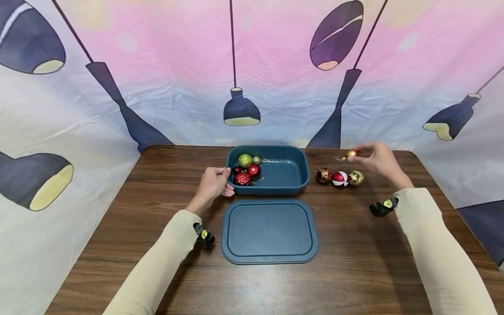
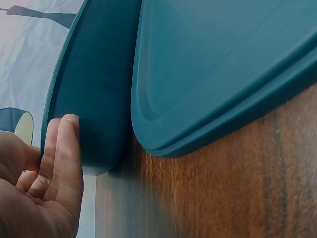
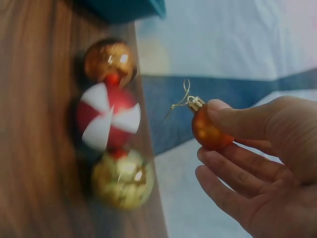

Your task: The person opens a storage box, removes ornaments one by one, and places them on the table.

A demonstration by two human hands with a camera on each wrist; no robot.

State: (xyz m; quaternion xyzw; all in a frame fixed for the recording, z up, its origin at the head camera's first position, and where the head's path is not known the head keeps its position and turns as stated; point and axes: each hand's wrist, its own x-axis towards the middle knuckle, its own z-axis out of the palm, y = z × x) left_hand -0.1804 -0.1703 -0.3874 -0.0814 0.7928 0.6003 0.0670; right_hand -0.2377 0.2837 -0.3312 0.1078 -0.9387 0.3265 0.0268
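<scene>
Right of the teal box (image 1: 277, 191), right hand (image 1: 379, 162) pinches gold bauble (image 1: 351, 153) aloft between fingers; left hand (image 1: 211, 183) grips the box's near-left corner.

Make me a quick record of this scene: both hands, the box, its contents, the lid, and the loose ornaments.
Left hand: touching the front left corner of the box
Right hand: pinching a small orange-gold bauble above the table
Box: uncovered
Contents: green bauble, small pale bauble, three red baubles, toward the left end
Lid: flat, nearer the person than the box
Loose ornaments: copper bauble, red-and-white bauble, shiny gold bauble, right of the box
</scene>
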